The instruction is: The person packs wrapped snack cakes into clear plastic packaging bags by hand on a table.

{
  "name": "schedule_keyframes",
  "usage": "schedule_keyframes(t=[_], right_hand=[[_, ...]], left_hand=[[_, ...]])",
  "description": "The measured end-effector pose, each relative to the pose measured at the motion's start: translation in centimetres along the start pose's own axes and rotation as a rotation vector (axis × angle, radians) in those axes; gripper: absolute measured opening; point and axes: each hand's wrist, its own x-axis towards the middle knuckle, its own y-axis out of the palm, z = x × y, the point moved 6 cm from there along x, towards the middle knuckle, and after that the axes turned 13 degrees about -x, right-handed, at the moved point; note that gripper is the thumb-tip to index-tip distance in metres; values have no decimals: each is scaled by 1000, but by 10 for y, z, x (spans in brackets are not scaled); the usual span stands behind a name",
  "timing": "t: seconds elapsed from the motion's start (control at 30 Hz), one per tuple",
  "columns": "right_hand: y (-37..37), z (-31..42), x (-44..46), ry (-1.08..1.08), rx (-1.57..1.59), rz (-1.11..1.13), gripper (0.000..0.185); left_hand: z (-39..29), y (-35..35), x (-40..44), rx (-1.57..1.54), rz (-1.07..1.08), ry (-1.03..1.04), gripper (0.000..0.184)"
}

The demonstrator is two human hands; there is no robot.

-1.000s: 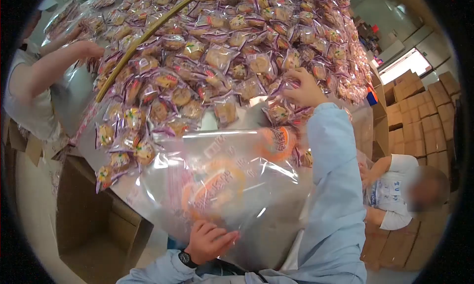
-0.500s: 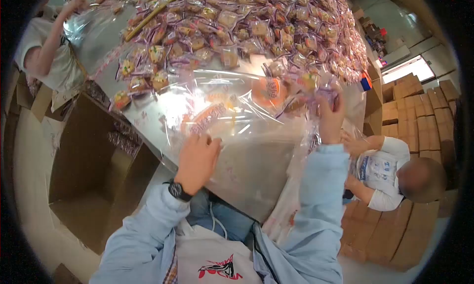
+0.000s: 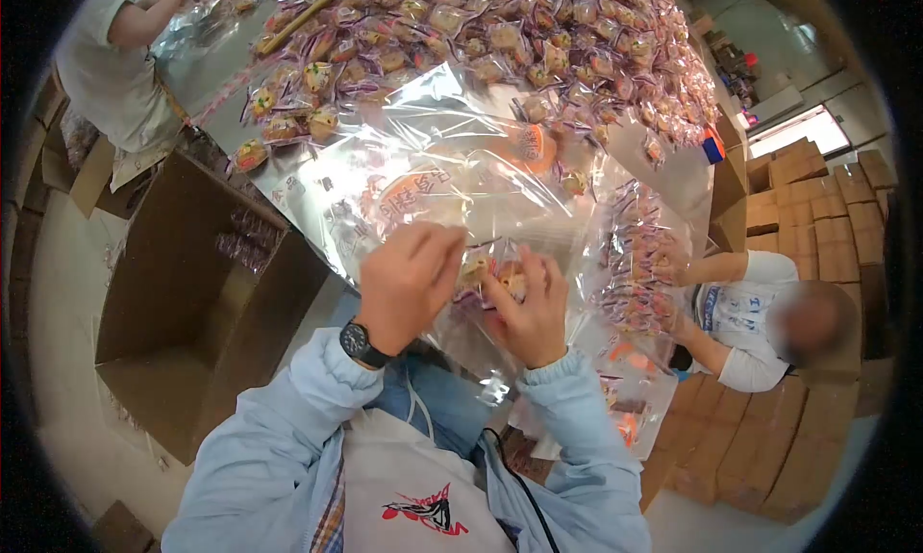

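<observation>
Right hand (image 3: 532, 314) now sitting beside left hand (image 3: 404, 282); half a second ago it was out at the printed bag's (image 3: 452, 207) right edge. Right fingers closing partway around small packets (image 3: 510, 282); left fingers curling, can't tell on what. Bag lying beyond both. Carton (image 3: 159, 303) left of fingers holding wrapped bundles (image 3: 250, 240); packet-filled bag (image 3: 635, 264) sitting to their right.

Single head-worn cam, faces forward and steeply down. Wide round view, corners black. Wearer's shirt (image 3: 399, 471) close, bottom edge; left hand (image 3: 406, 289) and right hand (image 3: 534, 313) near, mid-frame; surface (image 3: 671, 180) runs away toward top; stacked cartons (image 3: 815, 228) farther off, right.
</observation>
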Motion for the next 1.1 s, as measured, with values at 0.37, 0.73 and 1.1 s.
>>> schedule_keyframes(t=[0.37, 0.73, 1.1], right_hand=[[96, 23, 79, 32, 345, 128, 50], [97, -15, 59, 55, 101, 226, 52], [106, -32, 43, 64, 175, 394, 50]], left_hand=[[-17, 15, -24, -93, 192, 291, 39], [54, -33, -76, 161, -20, -182, 82], [53, 41, -100, 214, 381, -316, 85]])
